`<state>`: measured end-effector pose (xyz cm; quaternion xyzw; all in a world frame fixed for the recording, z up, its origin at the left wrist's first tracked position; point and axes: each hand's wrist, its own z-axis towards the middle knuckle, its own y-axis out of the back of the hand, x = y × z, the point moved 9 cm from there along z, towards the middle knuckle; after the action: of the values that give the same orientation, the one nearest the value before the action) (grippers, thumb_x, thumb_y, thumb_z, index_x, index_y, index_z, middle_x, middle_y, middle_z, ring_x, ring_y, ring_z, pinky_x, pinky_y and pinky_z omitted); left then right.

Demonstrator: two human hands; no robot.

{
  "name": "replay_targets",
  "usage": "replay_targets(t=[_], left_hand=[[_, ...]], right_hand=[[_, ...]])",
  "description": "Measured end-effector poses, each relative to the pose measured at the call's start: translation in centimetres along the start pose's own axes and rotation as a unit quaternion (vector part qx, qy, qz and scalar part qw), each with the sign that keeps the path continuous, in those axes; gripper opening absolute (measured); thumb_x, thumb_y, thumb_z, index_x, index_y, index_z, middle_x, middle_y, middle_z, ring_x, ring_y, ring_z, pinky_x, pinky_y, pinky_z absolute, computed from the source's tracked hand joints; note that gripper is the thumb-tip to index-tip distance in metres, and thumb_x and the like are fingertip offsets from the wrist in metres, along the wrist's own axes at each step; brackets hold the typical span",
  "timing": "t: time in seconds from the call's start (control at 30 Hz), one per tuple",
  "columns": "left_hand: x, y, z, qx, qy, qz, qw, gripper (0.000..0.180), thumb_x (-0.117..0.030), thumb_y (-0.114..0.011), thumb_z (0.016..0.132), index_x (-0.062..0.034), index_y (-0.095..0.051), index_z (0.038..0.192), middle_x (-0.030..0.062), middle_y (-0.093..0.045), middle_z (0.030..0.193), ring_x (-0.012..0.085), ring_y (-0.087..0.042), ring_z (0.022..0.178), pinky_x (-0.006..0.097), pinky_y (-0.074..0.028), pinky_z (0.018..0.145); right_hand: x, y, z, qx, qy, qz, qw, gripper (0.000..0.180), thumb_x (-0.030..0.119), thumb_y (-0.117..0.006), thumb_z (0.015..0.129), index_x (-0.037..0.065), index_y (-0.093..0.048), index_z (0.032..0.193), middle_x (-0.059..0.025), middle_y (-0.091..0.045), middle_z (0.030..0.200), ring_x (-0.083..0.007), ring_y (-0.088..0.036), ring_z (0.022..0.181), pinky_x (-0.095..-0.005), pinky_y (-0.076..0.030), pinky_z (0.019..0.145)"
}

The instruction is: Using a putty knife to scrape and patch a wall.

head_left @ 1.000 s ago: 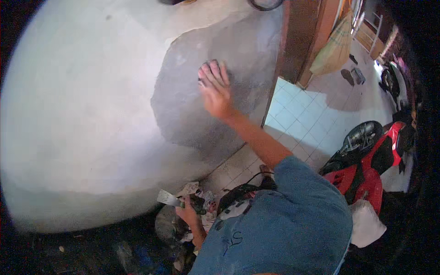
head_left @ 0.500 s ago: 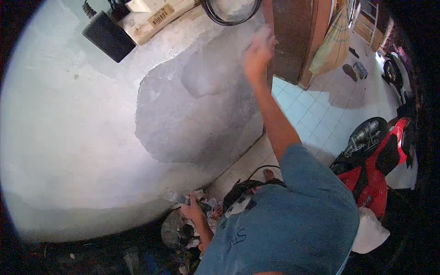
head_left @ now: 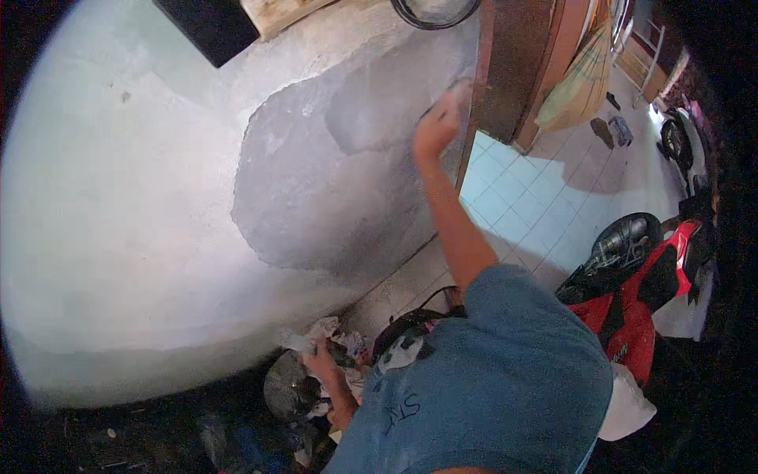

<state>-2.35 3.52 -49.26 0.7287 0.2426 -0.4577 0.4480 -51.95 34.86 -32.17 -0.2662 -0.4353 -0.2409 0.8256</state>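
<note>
A grey, roughly oval patch (head_left: 292, 182) of plaster covers part of the pale wall (head_left: 142, 237). My right hand (head_left: 439, 126) is closed at the patch's right side, beside the brown door frame. A thin dark edge shows along its fingers; what it grips is too small to name. Lower down, near the foot of the wall, my left hand (head_left: 321, 362) is closed on a pale flat piece (head_left: 295, 340). That piece points toward the wall, and its kind does not show clearly.
A black box-shaped device (head_left: 209, 31) and a coiled black cable (head_left: 434, 20) are at the top. Bags and clutter (head_left: 292, 387) lie below my left hand. To the right are a hanging green net sack (head_left: 580, 87), a red and black motorcycle (head_left: 639, 304) and tiled floor (head_left: 521, 189).
My right hand has moved down along the right side of the patch and is less blurred. My left hand has shifted slightly, and its pale piece shows more. The view has tilted a little.
</note>
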Motion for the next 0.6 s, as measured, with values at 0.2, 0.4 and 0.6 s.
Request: replay_targets(t=[0.2,0.4,0.6], left_hand=[[2.4,3.6,-0.5,-0.081,0.116,0.084,0.986,0.052,-0.024,-0.07,0.087,0.0072,-0.05,0.123,0.0134,-0.06,0.103,0.0243,-0.055,0.084,0.041,-0.046,0.078],[5.4,4.8,1.4,-0.036,0.003,-0.036,0.999,0.035,-0.019,-0.07,0.087,0.0052,-0.054,0.107,0.0104,-0.058,0.099,0.0197,-0.056,0.08,0.039,-0.045,0.071],[2.8,7.8,1.7,-0.069,0.043,0.016,0.997,0.028,-0.017,-0.071,0.085,0.0055,-0.058,0.096,0.0101,-0.059,0.095,0.0187,-0.054,0.078,0.038,-0.044,0.069]], right_hand=[[2.1,1.0,-4.5,0.092,0.115,-0.117,0.982,0.03,0.01,-0.046,0.096,-0.009,-0.059,0.115,-0.0234,-0.063,0.117,-0.0315,-0.061,0.107,-0.0396,-0.044,0.094],[13.6,0.0,-15.1,0.029,0.159,0.074,0.984,0.025,0.002,-0.051,0.088,-0.006,-0.064,0.109,-0.0235,-0.06,0.122,-0.0341,-0.053,0.119,-0.041,-0.036,0.107],[17.0,-2.0,-15.6,0.222,0.293,0.253,0.895,0.024,-0.003,-0.049,0.087,-0.006,-0.063,0.107,-0.0229,-0.061,0.119,-0.0391,-0.049,0.123,-0.0513,-0.029,0.11]])
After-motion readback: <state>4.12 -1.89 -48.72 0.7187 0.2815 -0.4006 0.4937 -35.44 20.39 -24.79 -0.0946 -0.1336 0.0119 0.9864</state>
